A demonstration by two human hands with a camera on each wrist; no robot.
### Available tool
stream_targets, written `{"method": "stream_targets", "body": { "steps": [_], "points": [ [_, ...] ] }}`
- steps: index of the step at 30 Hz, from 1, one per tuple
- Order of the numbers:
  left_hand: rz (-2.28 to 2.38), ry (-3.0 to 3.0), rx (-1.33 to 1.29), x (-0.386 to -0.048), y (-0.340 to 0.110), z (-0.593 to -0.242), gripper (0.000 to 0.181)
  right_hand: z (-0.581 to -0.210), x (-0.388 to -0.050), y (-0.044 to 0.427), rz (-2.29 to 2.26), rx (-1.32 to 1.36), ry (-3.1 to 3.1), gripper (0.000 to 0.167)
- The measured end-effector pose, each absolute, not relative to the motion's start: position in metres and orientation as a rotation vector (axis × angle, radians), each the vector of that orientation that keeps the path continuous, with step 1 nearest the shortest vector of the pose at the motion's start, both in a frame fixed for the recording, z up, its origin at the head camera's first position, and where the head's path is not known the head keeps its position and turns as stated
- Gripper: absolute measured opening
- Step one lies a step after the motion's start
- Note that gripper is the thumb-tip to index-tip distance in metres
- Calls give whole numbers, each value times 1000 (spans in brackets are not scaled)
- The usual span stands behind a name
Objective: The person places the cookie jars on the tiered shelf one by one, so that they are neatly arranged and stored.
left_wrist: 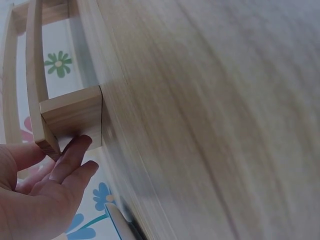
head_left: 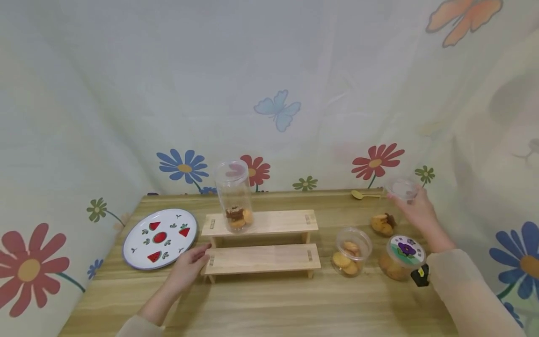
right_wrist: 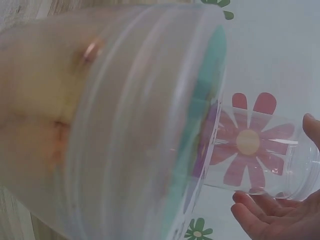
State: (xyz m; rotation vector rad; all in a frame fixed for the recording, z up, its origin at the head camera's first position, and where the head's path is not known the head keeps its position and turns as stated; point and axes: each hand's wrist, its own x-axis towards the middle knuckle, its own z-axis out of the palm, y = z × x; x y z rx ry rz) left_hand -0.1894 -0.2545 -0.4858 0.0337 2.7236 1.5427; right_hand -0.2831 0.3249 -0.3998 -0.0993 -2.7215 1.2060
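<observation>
My left hand [head_left: 188, 267] holds the left end of the lower wooden tier [head_left: 261, 259] of a small two-step stand. In the left wrist view its thumb lies at the board's edge, with fingers under it by the leg [left_wrist: 75, 115]. On the upper tier [head_left: 282, 222] stands a tall clear jar [head_left: 234, 196] with cookies at the bottom. At the right, my right hand [head_left: 420, 213] grips a second tall clear jar [head_left: 383, 224] near its lid. This jar's clear wall shows in the right wrist view [right_wrist: 247, 150], with cookies visible at its base in the head view.
Nearer the front stand a low clear tub of cookies [head_left: 350, 252] and a tub with a purple-flower lid [head_left: 406, 252], a small black object [head_left: 420, 275] beside it. A gold spoon [head_left: 364, 195] lies at the back. On the left is a white watermelon-pattern plate [head_left: 168, 236].
</observation>
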Motion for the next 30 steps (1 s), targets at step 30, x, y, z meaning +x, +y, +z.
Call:
{"method": "stream_targets", "body": {
  "steps": [30],
  "points": [
    [1555, 2722, 31, -193, -256, -488, 36, -363, -262, 294, 1251, 55, -2623, 93]
  ]
}}
